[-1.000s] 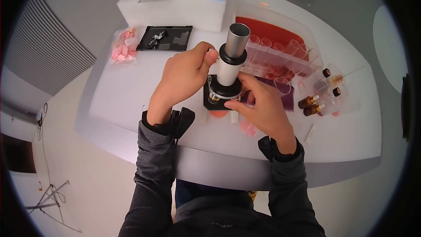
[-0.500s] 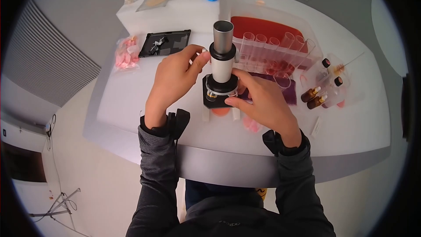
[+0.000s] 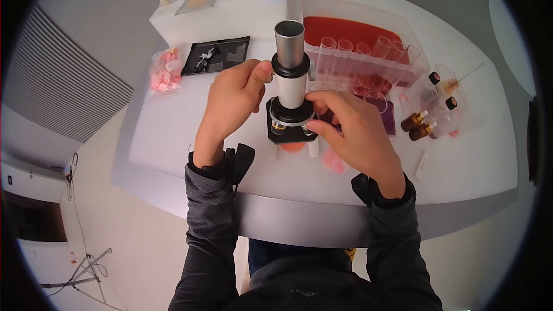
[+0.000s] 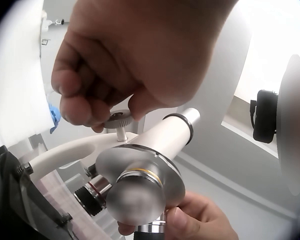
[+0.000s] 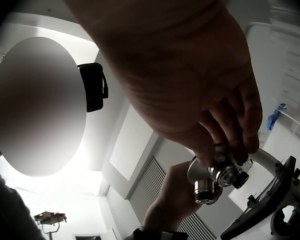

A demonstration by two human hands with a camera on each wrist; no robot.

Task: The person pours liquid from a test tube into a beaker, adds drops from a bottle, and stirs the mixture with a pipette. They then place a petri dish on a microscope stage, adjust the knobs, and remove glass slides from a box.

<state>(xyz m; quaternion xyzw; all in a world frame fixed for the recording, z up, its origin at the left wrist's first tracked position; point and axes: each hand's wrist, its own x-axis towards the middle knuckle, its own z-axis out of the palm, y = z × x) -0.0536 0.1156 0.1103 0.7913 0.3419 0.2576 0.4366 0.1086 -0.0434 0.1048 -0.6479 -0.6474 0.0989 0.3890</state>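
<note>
A white and black microscope (image 3: 292,92) with a silver eyepiece tube stands upright at mid-table. My left hand (image 3: 233,97) is at its left side; in the left wrist view the thumb and fingers pinch a knurled focus knob (image 4: 119,120). My right hand (image 3: 360,129) grips the revolving nosepiece (image 3: 292,116) from the right, with the thumb low at its front edge and the fingers behind. Several objective lenses (image 4: 87,197) stick out of the nosepiece. Below them lies the black stage (image 3: 281,137).
Behind the microscope a clear rack holds several test tubes (image 3: 363,57) by a red-bottomed bin (image 3: 351,31). To the right stand brown dropper bottles (image 3: 420,131) and black-capped bottles (image 3: 451,103). A black tray (image 3: 230,55) and a bag of pink pieces (image 3: 167,72) lie back left.
The right thumb has slid rightward along the nosepiece's front edge. At the knob, the left fingers have curled lower. The head view has shifted a little, moving the microscope leftward in it.
</note>
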